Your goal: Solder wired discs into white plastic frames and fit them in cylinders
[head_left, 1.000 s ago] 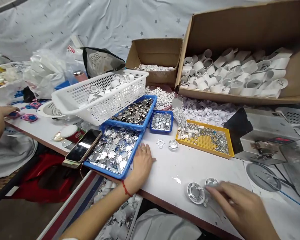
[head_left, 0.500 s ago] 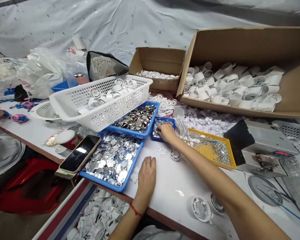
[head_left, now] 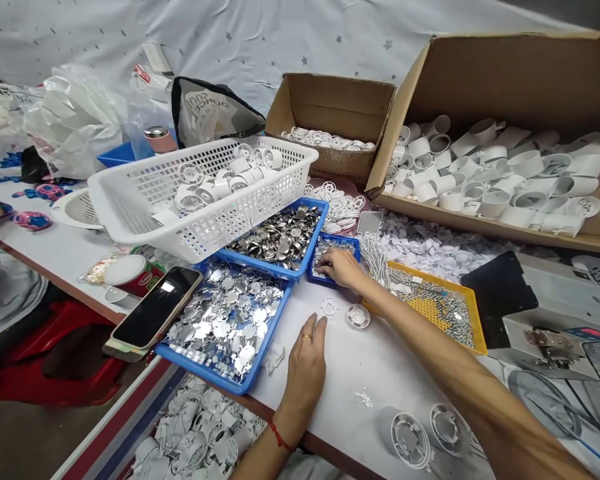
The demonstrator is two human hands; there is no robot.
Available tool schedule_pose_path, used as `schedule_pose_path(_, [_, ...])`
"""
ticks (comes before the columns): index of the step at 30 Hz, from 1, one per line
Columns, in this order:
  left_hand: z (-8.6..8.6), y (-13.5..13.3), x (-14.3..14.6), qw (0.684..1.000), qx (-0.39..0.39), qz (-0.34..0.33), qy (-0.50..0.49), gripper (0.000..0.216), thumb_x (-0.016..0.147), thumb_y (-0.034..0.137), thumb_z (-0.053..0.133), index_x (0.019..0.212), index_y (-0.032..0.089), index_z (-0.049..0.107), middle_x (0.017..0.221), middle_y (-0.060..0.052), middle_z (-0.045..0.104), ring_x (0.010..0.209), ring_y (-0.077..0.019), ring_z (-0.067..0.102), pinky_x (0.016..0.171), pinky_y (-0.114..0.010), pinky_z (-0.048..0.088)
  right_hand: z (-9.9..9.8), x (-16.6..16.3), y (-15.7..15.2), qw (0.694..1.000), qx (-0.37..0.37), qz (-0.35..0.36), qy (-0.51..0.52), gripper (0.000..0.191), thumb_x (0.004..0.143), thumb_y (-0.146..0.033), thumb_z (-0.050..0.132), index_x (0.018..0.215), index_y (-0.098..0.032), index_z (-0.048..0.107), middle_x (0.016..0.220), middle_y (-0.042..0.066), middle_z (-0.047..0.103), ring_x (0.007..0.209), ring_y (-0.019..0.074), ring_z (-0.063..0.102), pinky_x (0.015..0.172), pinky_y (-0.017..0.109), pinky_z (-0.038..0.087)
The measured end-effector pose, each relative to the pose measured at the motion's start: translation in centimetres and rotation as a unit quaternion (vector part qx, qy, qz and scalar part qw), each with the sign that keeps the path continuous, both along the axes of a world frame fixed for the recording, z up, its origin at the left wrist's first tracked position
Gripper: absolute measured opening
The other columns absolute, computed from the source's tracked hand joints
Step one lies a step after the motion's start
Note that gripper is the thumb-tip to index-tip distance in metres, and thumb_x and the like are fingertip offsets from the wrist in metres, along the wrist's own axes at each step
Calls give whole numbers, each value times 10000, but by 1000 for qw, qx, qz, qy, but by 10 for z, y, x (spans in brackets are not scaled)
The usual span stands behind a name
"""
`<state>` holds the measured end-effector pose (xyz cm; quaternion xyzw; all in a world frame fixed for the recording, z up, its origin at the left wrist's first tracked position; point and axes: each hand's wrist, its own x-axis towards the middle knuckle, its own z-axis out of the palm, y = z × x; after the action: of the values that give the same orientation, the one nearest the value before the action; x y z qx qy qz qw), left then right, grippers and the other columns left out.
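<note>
From the head view, here's the right hand (head_left: 344, 267) dipped into the small blue tray (head_left: 357, 249), fingertips bent down among the silvery pieces (head_left: 331, 245), and whether they pinch one I can't tell. Over to the left hand (head_left: 307, 365): loose, fingers extended, at the white table (head_left: 347, 373) between the large blue tray (head_left: 269, 341) and two round white parts (head_left: 411, 440).

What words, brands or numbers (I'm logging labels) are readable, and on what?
"COU": black-edged grey bag; its other letters are distorted.
Red digits on the grey metal machine: too blurred.
Lettering on the white-lidded red can: too small.
Print on the red-and-white package and far-left translucent plastic: too blurred.
</note>
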<state>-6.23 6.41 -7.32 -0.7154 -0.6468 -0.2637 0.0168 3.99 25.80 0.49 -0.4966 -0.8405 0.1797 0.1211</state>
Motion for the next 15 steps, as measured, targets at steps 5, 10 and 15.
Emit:
schedule_pose_path(5, [5, 18, 7, 998, -25, 31, -41, 530, 856, -71, 283, 1275, 132, 538, 1317, -169, 579, 1149, -252, 626, 914, -348, 564, 18, 10, -16, 993, 3, -66, 96, 210, 921, -188, 463, 970, -131, 659, 1033, 128, 686, 958, 224, 616, 856, 342, 422])
schedule_pose_path(10, [6, 11, 2, 997, -33, 25, -70, 475, 885, -21, 286, 1263, 140, 524, 1270, -153, 607, 1147, -245, 620, 890, -369, 563, 23, 42, -88, 978, -118, -25, 169, 137, 890, -209, 495, 889, -147, 618, 767, 42, 715, 699, 152, 660, 650, 251, 482])
schedule_pose_path(15, [13, -14, 2, 997, -32, -23, -70, 457, 925, 313, 511, 1344, 145, 439, 1288, -162, 578, 1217, -288, 539, 980, -448, 489, 3, 69, -144, 959, -224, 15, 171, 124, 820, -170, 568, 799, -168, 690, 716, 19, 712, 635, 135, 625, 597, 235, 449])
